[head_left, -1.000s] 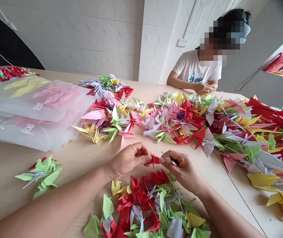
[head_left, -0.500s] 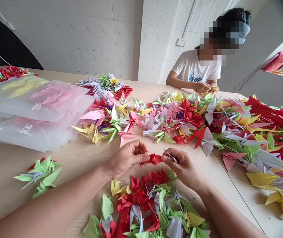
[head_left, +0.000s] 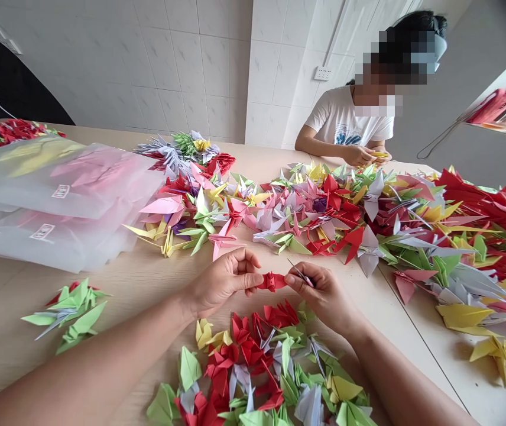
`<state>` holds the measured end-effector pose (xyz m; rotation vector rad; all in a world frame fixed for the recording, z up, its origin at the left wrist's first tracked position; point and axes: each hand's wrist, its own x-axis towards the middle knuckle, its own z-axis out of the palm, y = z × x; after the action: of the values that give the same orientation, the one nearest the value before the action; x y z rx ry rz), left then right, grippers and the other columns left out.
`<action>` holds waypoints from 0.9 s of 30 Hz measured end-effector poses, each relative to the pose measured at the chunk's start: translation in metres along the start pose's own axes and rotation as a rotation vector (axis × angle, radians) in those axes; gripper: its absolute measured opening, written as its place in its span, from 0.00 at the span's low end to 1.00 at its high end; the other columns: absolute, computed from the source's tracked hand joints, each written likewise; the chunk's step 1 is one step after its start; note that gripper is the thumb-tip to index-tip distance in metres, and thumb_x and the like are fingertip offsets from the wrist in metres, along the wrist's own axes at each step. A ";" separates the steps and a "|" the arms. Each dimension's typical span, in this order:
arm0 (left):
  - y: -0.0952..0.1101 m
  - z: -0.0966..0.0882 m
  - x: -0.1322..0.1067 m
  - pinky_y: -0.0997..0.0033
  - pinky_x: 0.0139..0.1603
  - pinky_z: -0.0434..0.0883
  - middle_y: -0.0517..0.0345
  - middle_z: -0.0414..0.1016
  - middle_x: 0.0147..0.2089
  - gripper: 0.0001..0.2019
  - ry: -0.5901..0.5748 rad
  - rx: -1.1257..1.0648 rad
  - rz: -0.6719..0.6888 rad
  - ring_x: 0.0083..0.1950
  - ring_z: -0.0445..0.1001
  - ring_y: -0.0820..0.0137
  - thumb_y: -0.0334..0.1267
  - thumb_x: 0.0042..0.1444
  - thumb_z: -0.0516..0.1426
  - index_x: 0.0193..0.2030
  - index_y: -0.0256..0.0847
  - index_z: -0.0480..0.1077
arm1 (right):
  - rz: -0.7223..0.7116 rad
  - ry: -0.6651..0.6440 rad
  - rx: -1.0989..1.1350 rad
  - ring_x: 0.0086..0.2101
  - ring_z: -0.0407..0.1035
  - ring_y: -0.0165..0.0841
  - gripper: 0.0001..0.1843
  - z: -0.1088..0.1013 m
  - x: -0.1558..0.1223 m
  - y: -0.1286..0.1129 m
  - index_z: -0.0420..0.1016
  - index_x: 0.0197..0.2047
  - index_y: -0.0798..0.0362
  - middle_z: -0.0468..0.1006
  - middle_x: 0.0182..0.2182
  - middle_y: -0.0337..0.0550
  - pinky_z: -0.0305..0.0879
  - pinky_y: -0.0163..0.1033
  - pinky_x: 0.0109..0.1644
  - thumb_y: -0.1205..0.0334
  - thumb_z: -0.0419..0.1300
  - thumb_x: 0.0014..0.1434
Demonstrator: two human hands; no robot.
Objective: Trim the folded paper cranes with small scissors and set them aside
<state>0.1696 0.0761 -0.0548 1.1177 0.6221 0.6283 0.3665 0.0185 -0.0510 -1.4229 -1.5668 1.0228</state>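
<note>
The red folded paper (head_left: 272, 281) is held up over the bench (head_left: 146, 277) by both hands, and its attitude is what has just altered: a second ago it showed as a narrow, edge-on fold with a point hanging down, whereas now it spans the gap as a broad band with a small raised knot in its middle. The left hand (head_left: 224, 281) pinches one end between thumb and forefinger, its other fingers curled; the right hand (head_left: 324, 293) pinches the opposite end and keeps a slim metal tool (head_left: 298, 271) tucked in the same grip. In my judgement the turn puts the centre fold in plain view, so shaping seems under way. Nearer the wearer than the red paper lies a loose heap of folded pieces (head_left: 253, 353); beyond it runs a long bank of paper cranes (head_left: 337, 192), where a co-worker (head_left: 346, 118) now shows yellow paper (head_left: 380, 154) in hand.
</note>
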 end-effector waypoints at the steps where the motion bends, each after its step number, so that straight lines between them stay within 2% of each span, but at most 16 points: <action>1: 0.000 0.000 0.000 0.79 0.28 0.63 0.64 0.64 0.28 0.11 0.006 0.000 0.010 0.28 0.63 0.79 0.33 0.49 0.61 0.36 0.38 0.62 | 0.019 0.003 0.034 0.21 0.48 0.25 0.16 0.001 0.001 0.001 0.63 0.24 0.54 0.54 0.19 0.33 0.47 0.32 0.24 0.52 0.55 0.56; 5: 0.002 0.000 -0.001 0.80 0.28 0.63 0.63 0.66 0.28 0.11 0.027 0.002 0.038 0.29 0.63 0.79 0.33 0.49 0.62 0.35 0.37 0.63 | 0.075 0.050 0.188 0.20 0.46 0.24 0.17 -0.003 0.005 0.008 0.61 0.24 0.54 0.52 0.18 0.31 0.43 0.32 0.22 0.50 0.57 0.54; 10: -0.001 0.002 0.000 0.79 0.31 0.63 0.62 0.69 0.28 0.11 0.113 0.057 0.071 0.28 0.66 0.79 0.34 0.47 0.62 0.34 0.37 0.64 | 0.041 0.253 0.411 0.18 0.44 0.24 0.19 -0.018 0.010 0.022 0.56 0.23 0.52 0.52 0.16 0.29 0.40 0.32 0.20 0.49 0.57 0.54; 15: 0.008 0.000 -0.009 0.76 0.36 0.66 0.59 0.71 0.34 0.13 0.240 0.190 0.080 0.34 0.69 0.76 0.36 0.44 0.64 0.36 0.37 0.67 | 0.000 0.280 0.467 0.16 0.47 0.23 0.21 -0.024 0.008 0.026 0.54 0.22 0.51 0.53 0.15 0.29 0.43 0.31 0.20 0.48 0.59 0.51; 17: 0.019 -0.005 -0.026 0.76 0.38 0.66 0.58 0.70 0.37 0.13 0.309 0.268 0.099 0.37 0.69 0.75 0.36 0.45 0.63 0.37 0.37 0.67 | -0.003 0.285 0.462 0.16 0.48 0.24 0.20 -0.024 0.007 0.028 0.56 0.22 0.51 0.54 0.15 0.29 0.43 0.31 0.19 0.48 0.59 0.51; 21: 0.043 -0.020 -0.088 0.72 0.41 0.67 0.58 0.71 0.37 0.13 0.580 0.753 0.104 0.37 0.70 0.72 0.42 0.49 0.59 0.39 0.38 0.67 | -0.005 0.286 0.431 0.16 0.49 0.24 0.19 -0.024 0.007 0.032 0.57 0.22 0.52 0.57 0.14 0.30 0.44 0.31 0.19 0.48 0.59 0.50; 24: 0.051 -0.033 -0.142 0.69 0.43 0.67 0.57 0.70 0.38 0.13 0.769 0.841 0.082 0.40 0.70 0.70 0.43 0.51 0.57 0.39 0.37 0.65 | -0.016 0.278 0.406 0.16 0.49 0.24 0.21 -0.024 0.005 0.031 0.56 0.20 0.51 0.57 0.13 0.30 0.43 0.31 0.19 0.47 0.60 0.49; 27: 0.047 -0.042 -0.183 0.62 0.46 0.67 0.54 0.71 0.38 0.14 0.903 0.925 0.049 0.41 0.70 0.66 0.44 0.52 0.56 0.39 0.36 0.64 | -0.031 0.274 0.386 0.15 0.49 0.23 0.22 -0.024 0.001 0.028 0.55 0.19 0.51 0.58 0.12 0.30 0.43 0.31 0.19 0.46 0.60 0.48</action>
<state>0.0092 -0.0171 0.0012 1.6839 1.7870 0.9230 0.3994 0.0227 -0.0673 -1.2066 -1.1196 0.9998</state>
